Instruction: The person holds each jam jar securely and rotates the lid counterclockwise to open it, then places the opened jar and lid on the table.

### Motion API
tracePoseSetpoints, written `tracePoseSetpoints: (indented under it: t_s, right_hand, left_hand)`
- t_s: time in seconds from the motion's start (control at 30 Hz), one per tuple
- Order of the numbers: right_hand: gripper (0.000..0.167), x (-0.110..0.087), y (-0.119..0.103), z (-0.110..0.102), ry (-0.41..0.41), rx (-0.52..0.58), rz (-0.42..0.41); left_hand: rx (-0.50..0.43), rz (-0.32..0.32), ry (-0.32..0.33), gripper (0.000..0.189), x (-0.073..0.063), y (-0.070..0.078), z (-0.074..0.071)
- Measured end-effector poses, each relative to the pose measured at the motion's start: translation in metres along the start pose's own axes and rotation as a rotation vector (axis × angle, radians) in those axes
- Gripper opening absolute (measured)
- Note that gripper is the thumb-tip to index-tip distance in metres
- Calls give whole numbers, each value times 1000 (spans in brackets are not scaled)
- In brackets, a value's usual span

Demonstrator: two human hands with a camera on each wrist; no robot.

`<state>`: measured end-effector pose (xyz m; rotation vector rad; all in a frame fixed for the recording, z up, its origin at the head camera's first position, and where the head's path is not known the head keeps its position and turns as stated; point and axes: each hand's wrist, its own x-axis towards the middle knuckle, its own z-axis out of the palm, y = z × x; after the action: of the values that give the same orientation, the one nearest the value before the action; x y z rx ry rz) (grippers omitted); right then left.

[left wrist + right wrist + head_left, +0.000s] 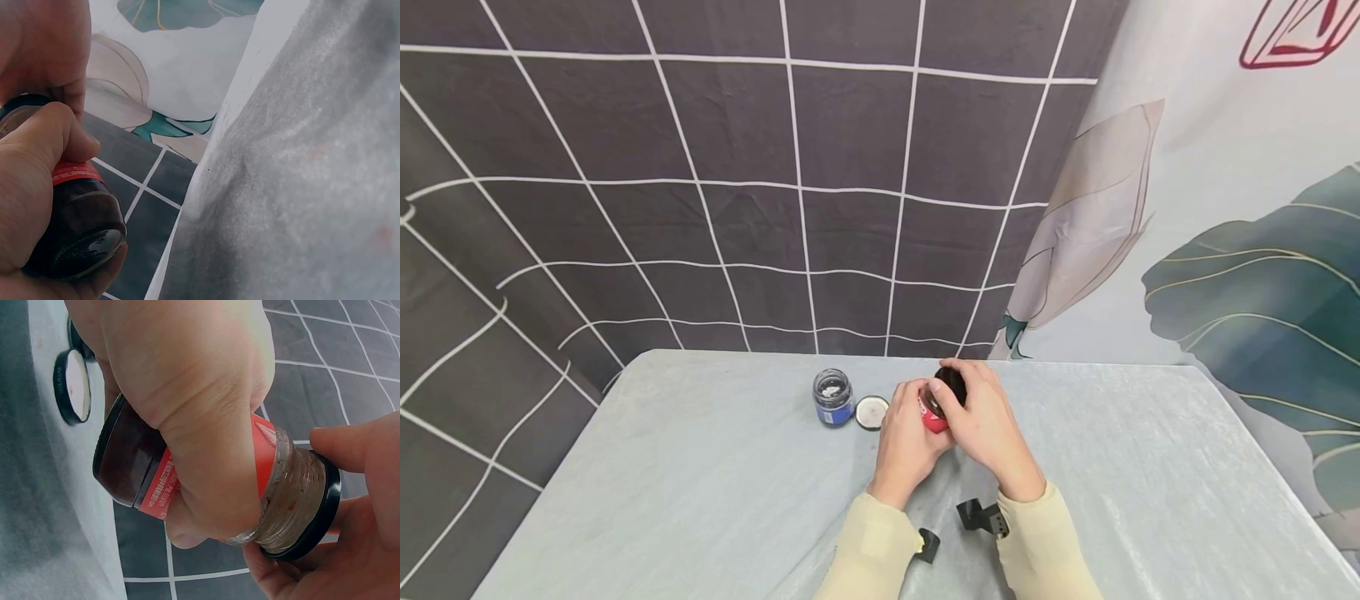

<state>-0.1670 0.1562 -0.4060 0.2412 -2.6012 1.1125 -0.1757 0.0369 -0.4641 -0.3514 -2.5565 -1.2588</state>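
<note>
My left hand (904, 437) is wrapped around a glass jar (273, 481) with a red label and dark contents in its lower part. The jar is tilted, and smeared clear glass shows near its neck. A black lid (334, 487) sits at the jar's mouth. Fingers and thumb of my right hand (988, 417) grip that lid by its rim. In the left wrist view the jar's dark base (81, 234) shows below my left thumb, and the right hand covers much of the top.
A lidless glass jar (834, 412) with a blue label stands to the left on the cloth-covered table (700, 475). Beside it a loose lid (872, 412) lies with its pale inside up. Behind the table hangs a dark grid-patterned cloth (850, 125).
</note>
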Motion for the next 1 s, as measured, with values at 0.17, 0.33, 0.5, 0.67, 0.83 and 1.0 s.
tracePoseSetpoints:
  t_s: [0.17,0.33,0.5,0.67,0.83,1.0]
  right_hand:
    - [39,0,0,0,-6,1,5]
    - [38,0,0,0,-7,-1,-3]
    - [38,0,0,0,-6,2,-3]
    - [39,0,0,-1,-9,5,0]
    - [38,0,-1,-1,-2,0,-12]
    - [38,0,-1,-2,-5,-2,-8]
  left_hand:
    - [-5,0,4,63,0,-1,0]
    - [-8,-1,9,62,0,-1,0]
    - [-10,-5,11,63,0,-2,0]
    - [-9,-11,10,64,0,-1,0]
    - [-7,-15,4,64,0,-1,0]
    - [-8,-13,3,64,0,-1,0]
